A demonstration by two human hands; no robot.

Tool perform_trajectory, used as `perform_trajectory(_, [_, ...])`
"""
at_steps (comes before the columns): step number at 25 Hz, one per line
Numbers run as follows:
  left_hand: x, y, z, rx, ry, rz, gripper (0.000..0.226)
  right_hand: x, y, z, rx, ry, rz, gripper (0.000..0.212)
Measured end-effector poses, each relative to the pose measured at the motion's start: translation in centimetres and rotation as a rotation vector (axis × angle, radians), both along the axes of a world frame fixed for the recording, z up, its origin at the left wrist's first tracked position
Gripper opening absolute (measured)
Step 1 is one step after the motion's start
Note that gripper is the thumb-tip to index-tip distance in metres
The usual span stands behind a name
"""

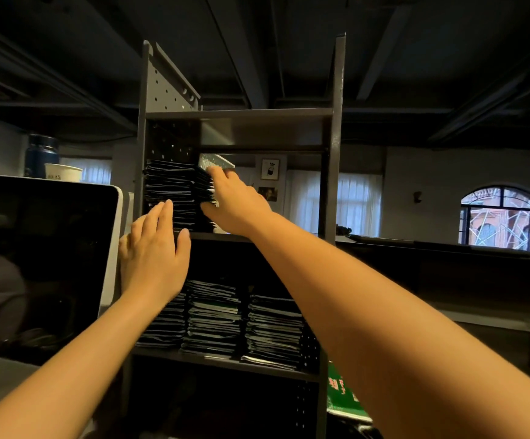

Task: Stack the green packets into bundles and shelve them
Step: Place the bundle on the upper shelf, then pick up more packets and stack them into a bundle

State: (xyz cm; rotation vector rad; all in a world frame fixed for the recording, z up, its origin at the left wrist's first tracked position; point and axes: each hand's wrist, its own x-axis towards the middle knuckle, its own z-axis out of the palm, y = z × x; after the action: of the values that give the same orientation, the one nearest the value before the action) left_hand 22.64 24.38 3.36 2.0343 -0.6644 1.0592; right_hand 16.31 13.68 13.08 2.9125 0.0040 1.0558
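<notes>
Steadying the tall bundle of thin dark packets (175, 191) on the grey metal shelf (336, 122): right hand (238, 207) fingers grasp its three-o'clock end, left hand (154, 248) lies released at seven o'clock. Likely slippery and floppy; clamp both ends.

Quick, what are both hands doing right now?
Left hand: open, flat fingers pressing the front of the packet stack.
Right hand: closed around the right end of that packet stack.
</notes>
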Motion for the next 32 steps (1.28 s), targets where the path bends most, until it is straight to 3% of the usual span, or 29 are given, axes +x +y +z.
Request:
perform_trajectory(4, [-2.9, 0.6, 0.1, 0.209, -0.115, -0.095, 0.052, -5.4, -1.2, -0.2, -0.201, 0.036, -0.021, 0.035])
perform_trajectory(8, [-7.1, 1.1, 0.6, 0.409, -0.195, -0.266, 0.078, -11.9, -3.4, -1.0, -0.284, 0.067, -0.071, 0.028])
perform_trajectory(11, [-10.3, 0.0, 0.6, 0.498, -0.147, -0.388, 0.079, -16.6, -5.6, -2.1, -0.299, 0.153, -0.156, 0.026])
perform_trajectory(15, [-14.9, -3.1, -0.3, 0.624, -0.050, -0.535, 0.071, -22.4, -8.7, -4.6, -0.264, 0.273, -0.257, 0.029])
perform_trajectory(19, [-18.8, -7.3, -2.1, 0.696, 0.008, -0.619, 0.045, -26.4, -12.0, -8.0, -0.197, 0.388, -0.348, 0.033])
perform_trajectory(32, [-25.2, -20.7, -11.6, 0.937, 0.132, -0.735, 0.049, -33.0, -24.7, -19.9, 0.110, 0.679, -0.521, 0.038])
